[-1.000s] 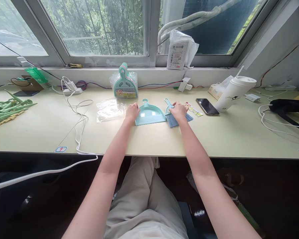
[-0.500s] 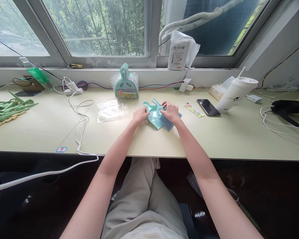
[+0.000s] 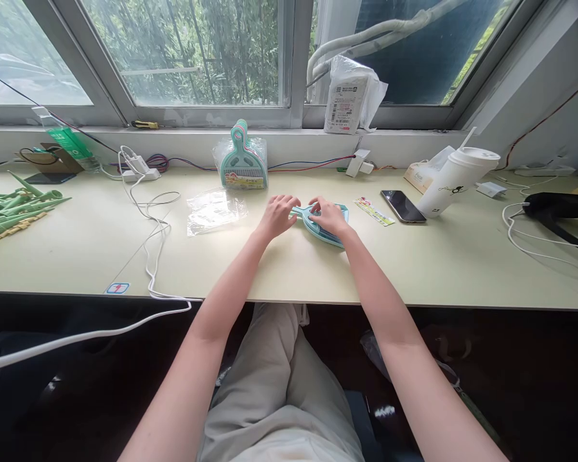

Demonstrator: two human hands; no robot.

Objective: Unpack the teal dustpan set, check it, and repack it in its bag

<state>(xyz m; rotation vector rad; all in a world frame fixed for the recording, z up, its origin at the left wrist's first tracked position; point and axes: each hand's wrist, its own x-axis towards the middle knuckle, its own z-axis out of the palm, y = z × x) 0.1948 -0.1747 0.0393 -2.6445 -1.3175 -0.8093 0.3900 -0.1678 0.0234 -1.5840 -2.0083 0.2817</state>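
Observation:
A mint-green dustpan (image 3: 344, 214) lies on the desk with its handle end to the left. The matching small hand brush (image 3: 309, 215) rests against its inside, handle beside handle. My left hand (image 3: 276, 217) is at the handle ends, thumb and fingers curved about the dustpan's handle. Over the brush head bends my right hand (image 3: 328, 215), its fingertips gripping the brush and hiding most of the bristles. To the right of the pair lies a printed card strip (image 3: 374, 211).
Wrapped brush-and-dustpan sets (image 3: 242, 160) stand at the wall. Flat clear plastic bags (image 3: 214, 210) lie left of my hands, beyond them white cables (image 3: 155, 247) and green folded strips (image 3: 19, 208). A phone (image 3: 403, 206) and a lidded cup (image 3: 455, 183) stand at the right.
The dustpan has turned so its handle points left, and the brush now lies against it. My left hand has shifted to the handle ends; my right hand stays over the brush.

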